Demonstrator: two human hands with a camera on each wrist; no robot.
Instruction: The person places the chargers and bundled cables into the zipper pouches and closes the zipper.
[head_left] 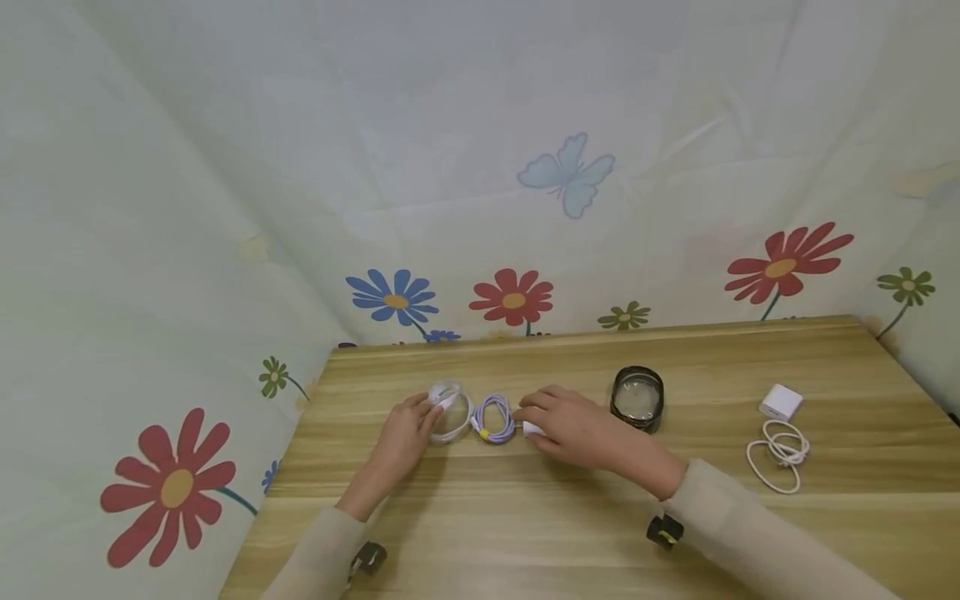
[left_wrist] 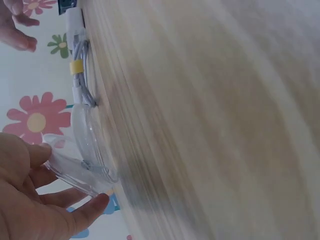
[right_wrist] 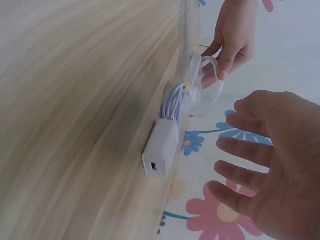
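Wooden table (head_left: 525, 533), backed and flanked by pale cloth printed with flowers (head_left: 172, 487) and a butterfly (head_left: 567, 173).

Right hand (head_left: 573, 427): hovers just above a white charger block (right_wrist: 161, 148), fingers spread and straight, holding nothing.

Left hand (head_left: 402, 437): fingers and thumb pinch the lifted lid of a clear plastic case (left_wrist: 82, 165), which rests on the table towards its left side.

Dark round jar (head_left: 637, 397): stands upright, just right of the right hand.

Loose white cable (head_left: 780, 454) with white plug (head_left: 781, 402): far right of the table, well apart from both hands.

Coiled purple cable (head_left: 493, 418), bound with a yellow tie (left_wrist: 75, 66): lies between the case and the charger block, touching or nearly touching both.
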